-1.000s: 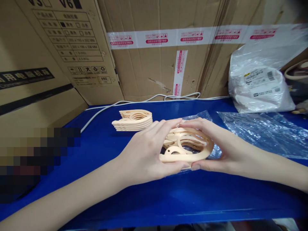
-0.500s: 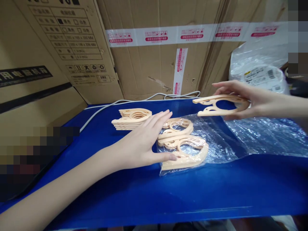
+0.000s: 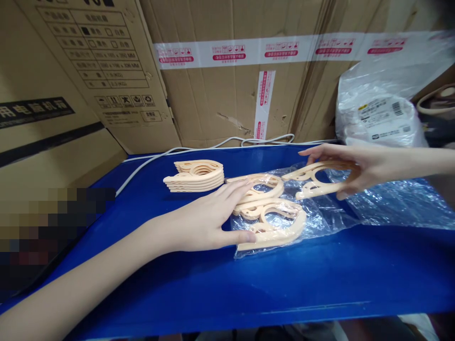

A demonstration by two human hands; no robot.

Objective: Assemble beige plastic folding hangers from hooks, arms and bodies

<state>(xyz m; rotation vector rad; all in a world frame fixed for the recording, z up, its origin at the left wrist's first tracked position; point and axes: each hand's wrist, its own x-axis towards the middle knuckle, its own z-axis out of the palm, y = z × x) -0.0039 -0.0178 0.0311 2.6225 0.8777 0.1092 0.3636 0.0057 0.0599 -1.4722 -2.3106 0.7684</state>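
Observation:
My right hand (image 3: 371,163) grips a beige plastic piece that looks like a folded travel hanger (image 3: 316,190), its two arms pointing left over the clear plastic bag (image 3: 329,215). Inside that bag lie similar folded hangers (image 3: 272,240) in two groups, one nearer me than the other. My left hand (image 3: 206,220) rests on the bag's left end with fingers stretched out, thumb on the near group and fingertips on the far one. Left of the bag, a neat stack of several folded hangers (image 3: 195,183) sits on the blue table surface (image 3: 302,284).
Cardboard boxes (image 3: 213,99) stand along the back and left. A white cable (image 3: 170,150) runs along the table's rear edge. At the back right sits a plastic-wrapped white bundle (image 3: 384,118) with a label.
My right hand has lowered the hanger toward the bag and slightly toward me. My left hand's fingers have come down onto the far bagged group. The stack stays put.

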